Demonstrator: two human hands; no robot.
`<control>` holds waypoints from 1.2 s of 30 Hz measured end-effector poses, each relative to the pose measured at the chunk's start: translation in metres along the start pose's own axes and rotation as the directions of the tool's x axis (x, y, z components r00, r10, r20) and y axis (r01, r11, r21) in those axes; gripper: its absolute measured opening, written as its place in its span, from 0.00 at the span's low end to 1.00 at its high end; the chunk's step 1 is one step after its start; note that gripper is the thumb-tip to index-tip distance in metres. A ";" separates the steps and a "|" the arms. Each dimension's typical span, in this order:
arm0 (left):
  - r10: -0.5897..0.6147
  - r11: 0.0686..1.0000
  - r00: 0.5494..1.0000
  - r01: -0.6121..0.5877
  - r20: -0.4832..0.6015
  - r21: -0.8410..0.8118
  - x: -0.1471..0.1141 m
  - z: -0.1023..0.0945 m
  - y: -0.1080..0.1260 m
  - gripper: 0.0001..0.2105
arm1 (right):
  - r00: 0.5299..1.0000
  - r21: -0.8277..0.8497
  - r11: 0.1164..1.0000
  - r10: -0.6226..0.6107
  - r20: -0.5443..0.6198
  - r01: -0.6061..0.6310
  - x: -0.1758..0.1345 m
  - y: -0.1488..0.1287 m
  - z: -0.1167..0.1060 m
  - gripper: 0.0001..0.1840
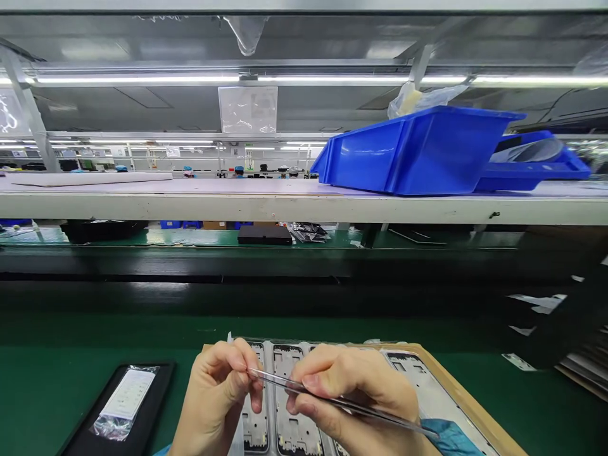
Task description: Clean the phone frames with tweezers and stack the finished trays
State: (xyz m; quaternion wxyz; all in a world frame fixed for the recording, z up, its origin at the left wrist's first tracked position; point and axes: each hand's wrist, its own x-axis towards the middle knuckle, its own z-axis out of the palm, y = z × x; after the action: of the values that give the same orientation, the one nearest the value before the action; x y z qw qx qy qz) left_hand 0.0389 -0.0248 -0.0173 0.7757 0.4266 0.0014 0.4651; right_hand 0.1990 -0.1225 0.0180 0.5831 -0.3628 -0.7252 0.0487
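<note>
My right hand (pixel 356 392) is closed around a pair of metal tweezers (pixel 380 415), whose tips point left. My left hand (pixel 221 386) pinches thumb and forefinger together right at those tips. Whatever lies between these fingers is too small to make out. Under both hands is a tray (pixel 269 386) with several flat phone frames (pixel 297 421), pale metal with dark edges, lying side by side. My hands hide part of them. A cardboard border (pixel 468 408) runs round the tray. A strip of pale film (pixel 236 437) shows beside my left wrist.
On the green bench, left, a black tray (pixel 154 396) bears a clear bag with a white label (pixel 128 392). A white shelf (pixel 237 206) crosses ahead, with blue bins (pixel 408 155) at its right. Scraps of film (pixel 539 303) hang at the right.
</note>
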 end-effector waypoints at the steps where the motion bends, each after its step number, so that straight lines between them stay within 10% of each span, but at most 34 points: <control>1: -0.008 1.000 1.000 0.008 -0.025 -0.005 0.000 0.001 0.000 0.08 | 1.000 0.010 1.000 0.007 0.001 -0.007 0.000 0.001 0.000 0.09; 10: 0.104 0.977 0.994 -0.108 0.031 0.183 0.007 -0.005 0.003 0.05 | 1.000 0.096 0.995 0.017 0.003 -0.018 0.002 0.006 0.001 0.11; 20: 0.383 0.748 0.924 -0.308 -0.003 0.589 -0.005 0.001 0.008 0.06 | 0.994 0.307 0.948 0.100 -0.044 -0.082 0.010 0.006 0.007 0.10; 25: 0.529 0.564 0.844 -0.428 0.088 0.706 -0.005 0.005 0.007 0.05 | 0.949 0.554 0.795 0.313 -0.024 -0.249 0.011 0.009 0.014 0.12; 30: 0.526 0.523 0.843 -0.427 0.115 0.738 -0.001 -0.001 0.007 0.05 | 0.865 0.740 0.570 0.501 0.031 -0.357 0.015 0.016 0.021 0.11; 36: 0.469 0.509 0.869 -0.413 0.159 0.755 0.006 -0.021 0.016 0.10 | 0.855 0.771 0.536 0.519 0.020 -0.343 0.019 0.024 0.020 0.13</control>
State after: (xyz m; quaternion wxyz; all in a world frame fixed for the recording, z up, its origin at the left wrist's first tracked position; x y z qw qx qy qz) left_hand 0.0227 -0.0036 -0.0175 0.3737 0.6854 0.1164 0.6141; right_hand 0.1911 -0.0872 0.0151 0.7222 -0.2596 -0.4588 0.4478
